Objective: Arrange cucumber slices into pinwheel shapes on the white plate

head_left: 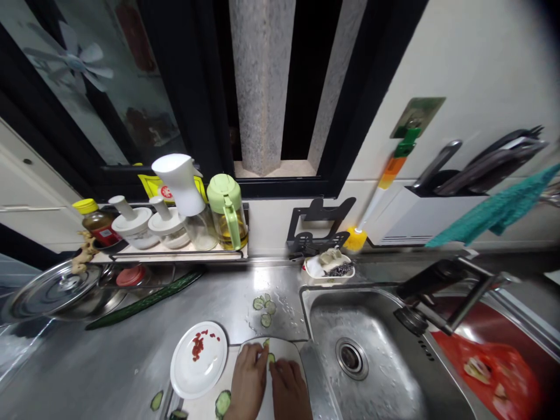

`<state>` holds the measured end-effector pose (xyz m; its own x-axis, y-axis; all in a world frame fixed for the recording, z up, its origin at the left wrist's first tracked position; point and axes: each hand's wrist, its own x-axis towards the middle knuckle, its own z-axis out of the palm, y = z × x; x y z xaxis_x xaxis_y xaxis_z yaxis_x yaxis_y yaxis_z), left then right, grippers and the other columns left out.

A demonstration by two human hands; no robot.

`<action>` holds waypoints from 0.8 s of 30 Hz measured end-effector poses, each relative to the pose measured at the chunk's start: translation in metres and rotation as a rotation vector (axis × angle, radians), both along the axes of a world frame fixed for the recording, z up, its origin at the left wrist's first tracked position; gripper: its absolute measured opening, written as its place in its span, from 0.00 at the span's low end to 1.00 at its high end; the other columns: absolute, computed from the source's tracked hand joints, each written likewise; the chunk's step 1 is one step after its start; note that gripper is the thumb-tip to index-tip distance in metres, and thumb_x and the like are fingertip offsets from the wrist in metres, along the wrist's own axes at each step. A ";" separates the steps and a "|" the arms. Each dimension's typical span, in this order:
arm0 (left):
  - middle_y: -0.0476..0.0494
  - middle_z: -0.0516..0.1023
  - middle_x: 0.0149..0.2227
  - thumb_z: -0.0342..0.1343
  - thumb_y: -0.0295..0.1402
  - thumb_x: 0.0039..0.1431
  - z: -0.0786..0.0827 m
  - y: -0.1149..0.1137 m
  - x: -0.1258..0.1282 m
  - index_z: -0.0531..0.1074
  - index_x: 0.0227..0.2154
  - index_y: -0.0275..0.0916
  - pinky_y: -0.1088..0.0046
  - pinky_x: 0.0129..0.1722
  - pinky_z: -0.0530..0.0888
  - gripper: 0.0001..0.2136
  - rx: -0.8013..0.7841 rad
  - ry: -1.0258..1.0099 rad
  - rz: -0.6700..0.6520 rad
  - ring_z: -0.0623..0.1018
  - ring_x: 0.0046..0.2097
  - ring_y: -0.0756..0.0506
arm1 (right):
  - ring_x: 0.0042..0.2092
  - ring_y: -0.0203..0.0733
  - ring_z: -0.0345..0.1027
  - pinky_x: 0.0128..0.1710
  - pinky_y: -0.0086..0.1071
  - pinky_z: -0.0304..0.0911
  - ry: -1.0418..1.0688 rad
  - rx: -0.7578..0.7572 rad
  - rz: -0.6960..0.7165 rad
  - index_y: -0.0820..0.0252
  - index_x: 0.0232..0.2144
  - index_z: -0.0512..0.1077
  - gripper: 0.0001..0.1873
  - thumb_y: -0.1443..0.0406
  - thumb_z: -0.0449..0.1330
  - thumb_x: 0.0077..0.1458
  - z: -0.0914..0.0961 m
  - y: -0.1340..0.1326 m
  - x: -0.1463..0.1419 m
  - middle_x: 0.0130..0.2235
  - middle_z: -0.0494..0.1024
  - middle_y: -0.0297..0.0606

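Both hands are over a white plate (289,348) near the bottom middle. My left hand (248,373) has its fingers closed and pinches a thin cucumber slice (266,342) near the far rim. Close beside it, my right hand (289,382) has its fingers bent together, with the fingertips on another cucumber slice (272,357). My fingers partly cover both slices. A larger cucumber slice (223,402) lies by my left wrist. To the left, a white plate with red goji-like berries (198,348) stands partly on a pale board (199,406).
Several cucumber slices (265,305) lie on the wet steel counter beyond the plate. A whole cucumber (146,300) lies by the condiment rack (219,255). At right is the sink (371,326) with its black faucet (431,286); a red bag (494,373) sits in the second basin.
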<state>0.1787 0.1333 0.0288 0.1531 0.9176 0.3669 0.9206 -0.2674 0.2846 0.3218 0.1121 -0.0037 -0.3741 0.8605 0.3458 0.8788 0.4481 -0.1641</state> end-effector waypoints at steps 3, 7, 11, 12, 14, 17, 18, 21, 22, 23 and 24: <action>0.45 0.75 0.37 0.52 0.21 0.57 0.000 0.000 -0.001 0.73 0.46 0.43 0.70 0.39 0.74 0.16 -0.010 0.000 0.008 0.73 0.39 0.47 | 0.45 0.48 0.64 0.41 0.34 0.66 0.001 0.012 -0.011 0.57 0.48 0.69 0.26 0.78 0.57 0.46 -0.001 0.000 0.000 0.43 0.75 0.39; 0.44 0.76 0.36 0.52 0.22 0.57 -0.001 0.001 0.001 0.73 0.46 0.41 0.70 0.39 0.74 0.16 -0.042 0.000 0.000 0.73 0.39 0.47 | 0.43 0.48 0.64 0.39 0.34 0.66 0.008 0.055 0.023 0.59 0.47 0.69 0.24 0.77 0.57 0.45 0.004 0.002 -0.001 0.42 0.75 0.40; 0.44 0.77 0.36 0.51 0.23 0.58 0.006 0.001 0.001 0.73 0.48 0.42 0.69 0.39 0.75 0.17 -0.080 -0.050 -0.005 0.74 0.39 0.46 | 0.41 0.49 0.65 0.34 0.35 0.67 0.006 0.123 0.020 0.62 0.45 0.69 0.24 0.79 0.55 0.44 0.021 0.005 -0.004 0.39 0.75 0.42; 0.43 0.77 0.36 0.50 0.23 0.58 0.008 0.001 -0.001 0.72 0.49 0.42 0.70 0.40 0.75 0.17 -0.091 -0.076 -0.010 0.75 0.39 0.47 | 0.40 0.48 0.66 0.34 0.35 0.68 0.015 0.129 0.030 0.62 0.45 0.69 0.24 0.79 0.54 0.44 0.026 0.006 -0.004 0.39 0.75 0.42; 0.43 0.78 0.38 0.49 0.25 0.60 0.014 -0.003 -0.008 0.72 0.50 0.42 0.71 0.42 0.75 0.17 -0.113 -0.150 -0.007 0.76 0.40 0.47 | 0.40 0.47 0.66 0.37 0.35 0.68 0.046 0.125 0.051 0.63 0.45 0.68 0.22 0.78 0.53 0.47 0.033 0.006 -0.002 0.39 0.75 0.43; 0.41 0.79 0.41 0.47 0.31 0.62 0.015 -0.020 -0.029 0.73 0.49 0.40 0.72 0.45 0.75 0.15 -0.123 -0.281 0.090 0.78 0.43 0.48 | 0.40 0.46 0.67 0.40 0.35 0.69 0.087 0.103 0.078 0.63 0.46 0.67 0.19 0.75 0.53 0.50 0.034 0.002 0.008 0.39 0.75 0.43; 0.40 0.80 0.41 0.46 0.33 0.62 0.013 -0.030 -0.038 0.74 0.47 0.39 0.71 0.45 0.75 0.15 -0.111 -0.317 0.168 0.78 0.43 0.47 | 0.41 0.45 0.67 0.39 0.34 0.69 0.090 0.092 0.091 0.62 0.47 0.66 0.19 0.74 0.53 0.51 0.032 0.000 0.013 0.40 0.75 0.43; 0.41 0.81 0.42 0.47 0.38 0.60 -0.003 -0.063 -0.063 0.76 0.42 0.40 0.71 0.44 0.76 0.16 -0.138 -0.386 0.343 0.79 0.43 0.45 | 0.42 0.44 0.68 0.42 0.34 0.69 0.103 0.058 0.123 0.61 0.47 0.66 0.19 0.74 0.53 0.52 0.019 -0.008 0.027 0.41 0.75 0.43; 0.41 0.81 0.40 0.47 0.39 0.59 -0.009 -0.074 -0.068 0.76 0.42 0.40 0.71 0.40 0.76 0.16 -0.158 -0.401 0.424 0.80 0.41 0.45 | 0.42 0.44 0.68 0.42 0.33 0.69 0.108 0.053 0.132 0.61 0.47 0.66 0.19 0.74 0.53 0.52 0.014 -0.011 0.030 0.41 0.76 0.43; 0.41 0.81 0.38 0.49 0.41 0.57 -0.016 -0.083 -0.072 0.77 0.41 0.40 0.70 0.36 0.77 0.16 -0.179 -0.407 0.491 0.80 0.37 0.44 | 0.42 0.44 0.69 0.42 0.33 0.69 0.110 0.057 0.146 0.60 0.46 0.67 0.18 0.74 0.53 0.52 0.009 -0.014 0.032 0.41 0.76 0.43; 0.40 0.81 0.37 0.49 0.41 0.56 -0.021 -0.091 -0.074 0.77 0.40 0.39 0.70 0.35 0.76 0.16 -0.186 -0.415 0.529 0.80 0.36 0.44 | 0.41 0.44 0.69 0.41 0.32 0.69 0.112 0.061 0.163 0.60 0.46 0.67 0.18 0.74 0.53 0.51 0.004 -0.017 0.033 0.41 0.76 0.43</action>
